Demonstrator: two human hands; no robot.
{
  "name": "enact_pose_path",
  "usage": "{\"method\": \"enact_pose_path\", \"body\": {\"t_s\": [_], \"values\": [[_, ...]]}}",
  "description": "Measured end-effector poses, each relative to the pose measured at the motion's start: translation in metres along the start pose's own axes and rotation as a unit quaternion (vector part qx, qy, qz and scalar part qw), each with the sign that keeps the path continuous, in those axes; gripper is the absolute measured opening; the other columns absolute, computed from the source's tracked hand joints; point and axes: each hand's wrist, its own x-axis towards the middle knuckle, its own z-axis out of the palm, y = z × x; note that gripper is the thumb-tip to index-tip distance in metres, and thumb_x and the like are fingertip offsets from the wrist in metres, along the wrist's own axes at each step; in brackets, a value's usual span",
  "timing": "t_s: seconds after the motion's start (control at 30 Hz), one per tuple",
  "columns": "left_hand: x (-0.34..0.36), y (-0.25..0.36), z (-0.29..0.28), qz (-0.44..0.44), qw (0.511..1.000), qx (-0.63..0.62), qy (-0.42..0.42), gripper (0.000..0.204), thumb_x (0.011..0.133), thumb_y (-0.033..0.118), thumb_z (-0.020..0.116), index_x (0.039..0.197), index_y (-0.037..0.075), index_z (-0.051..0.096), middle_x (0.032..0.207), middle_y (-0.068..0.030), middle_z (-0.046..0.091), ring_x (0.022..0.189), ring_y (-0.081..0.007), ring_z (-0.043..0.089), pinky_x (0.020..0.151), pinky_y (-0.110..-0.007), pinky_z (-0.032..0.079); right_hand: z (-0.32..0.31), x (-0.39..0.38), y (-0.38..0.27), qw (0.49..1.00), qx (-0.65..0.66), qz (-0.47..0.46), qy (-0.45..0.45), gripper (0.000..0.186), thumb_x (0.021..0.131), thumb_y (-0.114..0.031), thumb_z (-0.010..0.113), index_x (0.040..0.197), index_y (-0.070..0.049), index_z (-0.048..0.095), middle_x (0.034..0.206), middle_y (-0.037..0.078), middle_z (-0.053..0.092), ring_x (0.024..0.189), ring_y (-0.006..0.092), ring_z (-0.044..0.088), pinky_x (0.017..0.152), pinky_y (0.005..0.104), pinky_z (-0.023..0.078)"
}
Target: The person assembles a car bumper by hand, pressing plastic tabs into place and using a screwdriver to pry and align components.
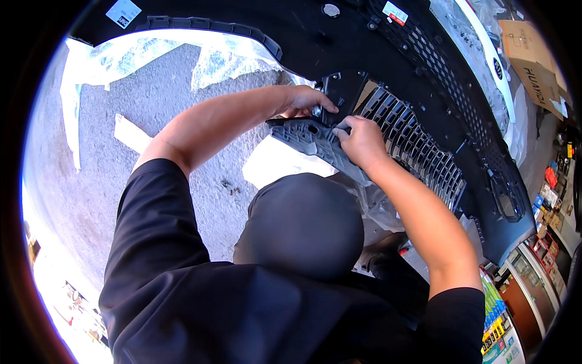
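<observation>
At the near edge of a black bumper point(339, 42), a person's left hand point(303, 101) meets a dark bracket point(343, 94) while the right hand point(365, 143) bends over a grey plastic panel point(303, 134) beside a mesh grille point(418, 148), hands apart, their grips impossible to tell

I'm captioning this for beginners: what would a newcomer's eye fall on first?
A huge black panel sweeps across the top and down the right. Near the centre, beside the glinting grille, the left hand and right hand are close together. A brown cardboard box stands out at upper right.
</observation>
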Motion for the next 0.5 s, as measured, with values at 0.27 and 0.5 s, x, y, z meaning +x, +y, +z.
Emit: {"method": "enact_pose_path", "body": {"t_s": [0.27,0.5], "values": [[-0.015,0.01,0.002,-0.018,0.999,-0.032,-0.039,0.022,0.088,0.021,0.081,0.102,0.005,0.073,0.088,-0.0104,0.079,0.067,-0.0175,0.076,0.064,-0.026,0.063,-0.003,0.009,-0.018,0.982,0.059,0.181,-0.019,0.02,0.084,-0.021,0.08,0.091,-0.003,0.08,0.086,0.02,0.076,0.086,0.0373,0.074,0.082,0.0427,0.058],[-0.01,0.007,0.003,-0.037,0.999,-0.017,-0.033,0.024,0.088,0.018,0.081,0.105,0.004,0.072,0.09,-0.0108,0.079,0.07,-0.0179,0.077,0.067,-0.026,0.063,-0.019,0.007,0.004,0.98,0.105,0.151,-0.072,0.031,0.082,-0.025,0.084,0.105,-0.005,0.081,0.098,0.019,0.078,0.094,0.0316,0.076,0.087,0.0403,0.058]]}}
